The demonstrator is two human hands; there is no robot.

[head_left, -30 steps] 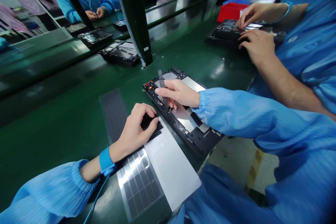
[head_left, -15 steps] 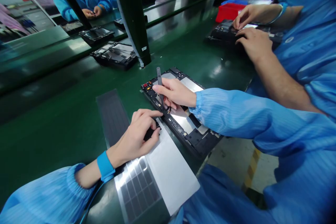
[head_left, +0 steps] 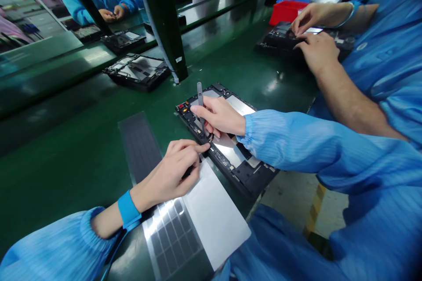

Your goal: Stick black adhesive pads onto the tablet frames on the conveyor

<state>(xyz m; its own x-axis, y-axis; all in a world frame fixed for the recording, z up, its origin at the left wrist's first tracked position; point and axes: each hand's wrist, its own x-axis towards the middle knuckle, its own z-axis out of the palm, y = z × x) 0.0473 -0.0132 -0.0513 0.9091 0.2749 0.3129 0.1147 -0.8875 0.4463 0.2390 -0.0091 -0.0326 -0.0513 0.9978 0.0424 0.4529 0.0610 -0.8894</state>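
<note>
A tablet-like electronic device (head_left: 245,180), its back off, lies tilted across the bench with silver plates, black parts and small boards showing. My right hand (head_left: 219,114) is over its left part, closed around dark grey tweezers (head_left: 200,92) held nearly upright. Their tip points down at the device's near edge, by a small dark cable. My left hand (head_left: 174,169) wears a blue wrist strap (head_left: 128,209). Its index finger is stretched out and touches that same edge, close to the tip. The thumb is apart from the fingers, and I see nothing held there.
Under my left hand lie a white sheet (head_left: 217,215), a clear sheet of dark rectangles (head_left: 174,241) and a dark strip (head_left: 140,140). A green post (head_left: 165,26) stands ahead, near another opened device (head_left: 138,72). At right, a co-worker's hands (head_left: 318,52) handle a device beside a red bin (head_left: 285,12).
My left index finger has slid slightly right along the device's edge, and the hand has flattened a little. My right hand keeps the tweezers at about the same spot. The view has shifted slightly.
</note>
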